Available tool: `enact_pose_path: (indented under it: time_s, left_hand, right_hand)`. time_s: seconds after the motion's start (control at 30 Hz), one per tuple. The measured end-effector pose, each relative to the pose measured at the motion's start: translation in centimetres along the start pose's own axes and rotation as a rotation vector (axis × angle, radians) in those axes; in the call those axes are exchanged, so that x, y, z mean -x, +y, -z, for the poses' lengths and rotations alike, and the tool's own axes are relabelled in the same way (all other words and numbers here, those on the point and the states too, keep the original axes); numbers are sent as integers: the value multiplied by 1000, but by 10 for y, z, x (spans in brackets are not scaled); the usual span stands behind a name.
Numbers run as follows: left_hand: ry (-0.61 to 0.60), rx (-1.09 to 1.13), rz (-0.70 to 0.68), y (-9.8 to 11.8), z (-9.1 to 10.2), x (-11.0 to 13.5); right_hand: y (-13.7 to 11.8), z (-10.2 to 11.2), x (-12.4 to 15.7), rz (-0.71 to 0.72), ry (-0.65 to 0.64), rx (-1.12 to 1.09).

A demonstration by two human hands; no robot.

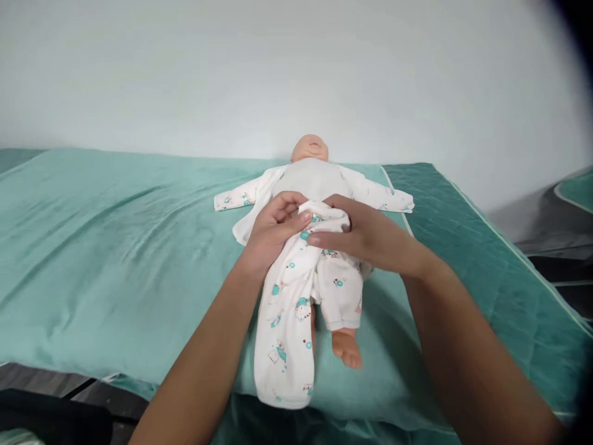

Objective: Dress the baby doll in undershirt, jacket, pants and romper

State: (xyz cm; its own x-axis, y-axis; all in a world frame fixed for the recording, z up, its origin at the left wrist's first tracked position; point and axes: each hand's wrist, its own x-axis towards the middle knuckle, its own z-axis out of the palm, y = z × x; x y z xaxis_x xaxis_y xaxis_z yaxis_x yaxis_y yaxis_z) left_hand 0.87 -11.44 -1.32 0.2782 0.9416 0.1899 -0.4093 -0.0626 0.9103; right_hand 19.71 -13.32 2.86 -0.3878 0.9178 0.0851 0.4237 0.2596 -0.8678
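Observation:
A baby doll (310,150) lies on its back on a teal sheet (115,247), head toward the wall. It wears an open white printed top (370,193) with sleeves spread out. My left hand (271,230) and my right hand (365,238) are both closed on the waistband of white printed trousers (290,309) at the doll's waist. The right trouser leg is on the doll, with a bare foot (347,347) sticking out. The left trouser leg hangs long and flat toward me.
The teal sheet covers a padded bed or table against a white wall (296,68). A quilted teal mat (486,259) lies at the right. Dark floor (69,395) shows beyond the near left edge, and another teal surface (577,188) at far right.

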Motion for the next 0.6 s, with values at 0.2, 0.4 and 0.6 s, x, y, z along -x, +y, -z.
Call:
enact_pose_path:
  time_s: [0.2,0.4,0.6]
  left_hand:
    - [-74,-105,51,-5,11,5]
    - [-112,-291,215,-3,11,14]
    - [88,-95,117,-17,14,16]
  right_hand:
    - [18,-15,-23,-101,116,-442]
    - [27,-27,-20,-65,221,-790]
    - [18,-16,-12,-12,-220,-295]
